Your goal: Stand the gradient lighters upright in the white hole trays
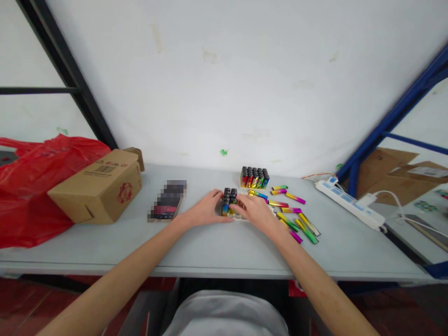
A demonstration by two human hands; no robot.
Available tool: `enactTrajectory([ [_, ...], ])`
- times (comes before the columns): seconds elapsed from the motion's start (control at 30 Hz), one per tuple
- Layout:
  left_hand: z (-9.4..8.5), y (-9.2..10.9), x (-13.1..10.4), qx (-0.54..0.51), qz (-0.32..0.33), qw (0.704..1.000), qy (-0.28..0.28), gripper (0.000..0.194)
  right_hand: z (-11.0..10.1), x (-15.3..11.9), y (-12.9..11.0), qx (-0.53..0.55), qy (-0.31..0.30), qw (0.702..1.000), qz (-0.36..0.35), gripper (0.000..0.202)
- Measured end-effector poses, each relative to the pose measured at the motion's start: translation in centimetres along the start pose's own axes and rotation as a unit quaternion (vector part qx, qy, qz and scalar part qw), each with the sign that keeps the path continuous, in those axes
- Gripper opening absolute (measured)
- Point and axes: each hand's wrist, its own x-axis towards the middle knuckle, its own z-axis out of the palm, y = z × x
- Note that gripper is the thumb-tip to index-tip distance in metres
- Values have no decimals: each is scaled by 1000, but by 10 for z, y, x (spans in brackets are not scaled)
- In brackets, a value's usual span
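Note:
Several upright lighters with black tops stand in the left part of a pale tray at the middle of the table. My left hand is at the tray's left side, thumb and fingers apart around its edge. Over the tray, my right hand has its fingertips at the upright lighters; whatever lies between them is too small to make out. Loose shiny lighters in several colours lie scattered to the right. Behind the tray stands a full block of upright lighters.
A phone lies left of my hands. Farther left are a cardboard box and a red plastic bag. A white power strip with plugs lies at the right, near a blue frame. A white wall rises behind the table.

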Motion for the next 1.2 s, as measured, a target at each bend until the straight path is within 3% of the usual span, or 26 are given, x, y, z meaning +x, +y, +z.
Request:
enactTrajectory([
  [0.13, -1, 0, -1, -8, -16, 1000, 8, 80, -15, -3, 8, 14, 2, 998, 54, 44],
  [0.2, -2, 1, 0, -4, -22, 1000, 10, 80, -25, -8, 33, 20, 34, 995, 88, 42],
  [0.3, -3, 2, 0, 6, -25, 1000, 0, 81, -41, -19, 89, -38, 72, 986, 143, 27],
  [0.4, -4, 3, 1, 11, -28, 1000, -8, 81, -51, -31, 142, -100, 21, 976, 192, 26],
  [0.5, -4, 3, 1, 8, -25, 1000, -3, 80, -52, -42, 169, -95, -67, 978, 171, 25],
  [0.6, -2, 1, 0, -1, -17, 1000, 6, 80, -47, -50, 171, -97, -95, 978, 159, 28],
  [0.73, -2, -1, 0, 0, -18, 1000, 3, 81, -40, -51, 164, -93, -80, 979, 162, 29],
  [0.83, -3, 0, 0, 12, -21, 1000, -1, 80, -41, -48, 158, -46, -7, 984, 173, 32],
  [1.0, -3, 1, 0, 17, -16, 1000, -5, 79, -53, -41, 135, 87, 70, 966, 234, 40],
  [1.07, -3, 0, 0, 16, -12, 1000, -3, 80, -58, -34, 123, 142, 139, 951, 238, 44],
  [1.2, -2, -1, 0, 16, -12, 1000, -2, 80, -63, -11, 97, 293, 255, 892, 232, 47],
])
